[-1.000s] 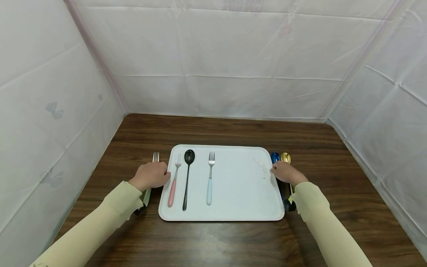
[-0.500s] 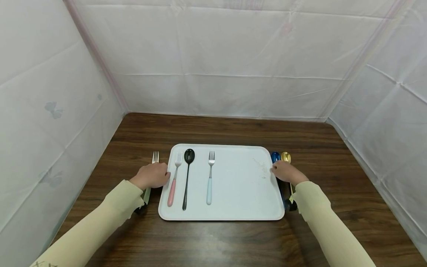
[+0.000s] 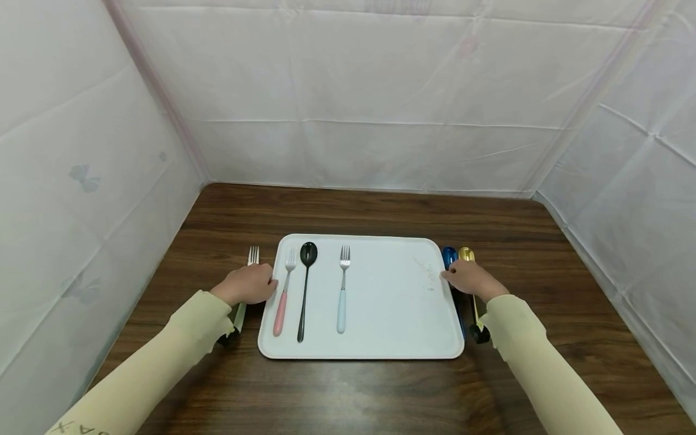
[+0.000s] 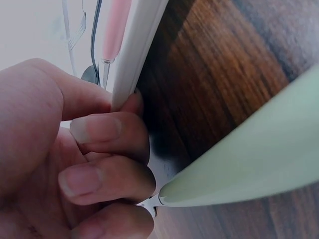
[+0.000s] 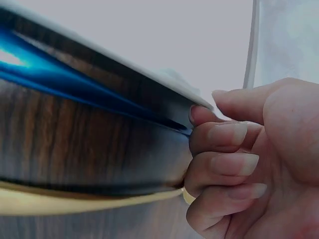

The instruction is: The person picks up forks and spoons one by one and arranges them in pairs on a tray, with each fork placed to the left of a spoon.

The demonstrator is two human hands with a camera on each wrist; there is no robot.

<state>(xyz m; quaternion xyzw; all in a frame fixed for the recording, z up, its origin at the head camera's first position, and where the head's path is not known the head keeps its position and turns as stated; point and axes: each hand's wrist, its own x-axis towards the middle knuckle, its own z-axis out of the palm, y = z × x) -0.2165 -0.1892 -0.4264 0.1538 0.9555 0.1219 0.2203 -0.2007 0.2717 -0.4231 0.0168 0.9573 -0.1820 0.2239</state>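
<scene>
Two forks (image 3: 341, 309), black spoon (image 3: 309, 255) on tray (image 3: 399, 302) | left hand (image 3: 247, 285), right hand (image 3: 470, 279) pinch tray

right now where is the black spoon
In the head view, the black spoon lies toward the left side of the white tray, between the pink-handled fork and the light-blue-handled fork, nearer the pink one.

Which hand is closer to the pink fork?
Left. The left hand pinches the tray just beside the pink fork; the right hand pinches the tray's opposite edge, farther off.
</scene>
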